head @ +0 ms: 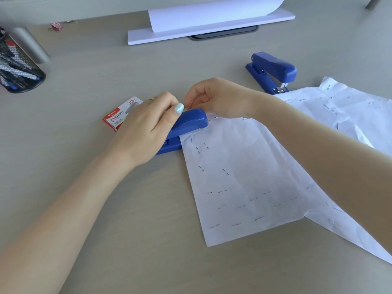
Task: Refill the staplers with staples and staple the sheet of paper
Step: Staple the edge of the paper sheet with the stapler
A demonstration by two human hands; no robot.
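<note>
A blue stapler (188,122) lies in the middle of the desk with its nose over the top left corner of a white sheet of paper (239,179) dotted with several staples. My left hand (146,128) grips the stapler's body, thumb on its top. Just above the stapler's nose, my right hand (220,98) has its fingers curled, pinching something thin that I cannot make out. A second blue stapler (273,71) stands shut at the back right, its nose at the edge of a second stapled sheet (347,111). A red and white staple box (122,113) lies just left of my left hand.
A mesh pen holder (17,66) stands at the far left. A white paper stack (210,26) with a curled sheet sits at the back over a dark slot. Small scraps (56,26) lie at the back left.
</note>
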